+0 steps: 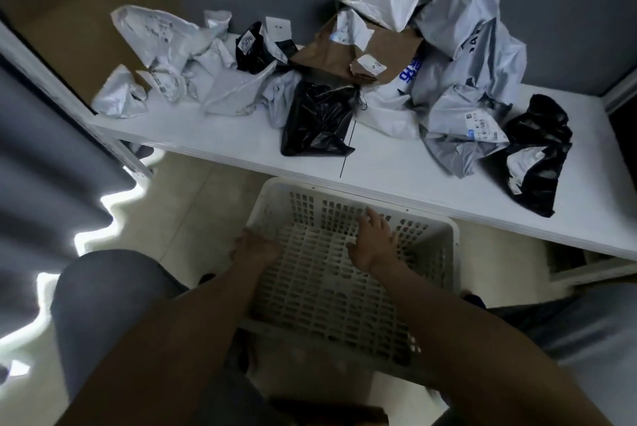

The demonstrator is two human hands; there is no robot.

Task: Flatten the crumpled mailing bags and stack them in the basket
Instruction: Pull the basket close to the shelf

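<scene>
The crumpled mailing bags [448, 81] are piled on the table [241, 136], and the basket [455, 239] is set below for filling, with the right hand [374, 243] spread open and holding nothing and the left hand [256, 248] too blurred to be told.

Counts: one basket [310, 205], one table [224, 136], two hands, many bags.
The two hands are a left hand [256, 246] and a right hand [375, 239]. Among the mailing bags there are three black bags [317, 118], one brown paper bag [331, 53] and at least eight pale bags [462, 129] in white or grey (they overlap, so an exact count is not possible).
</scene>
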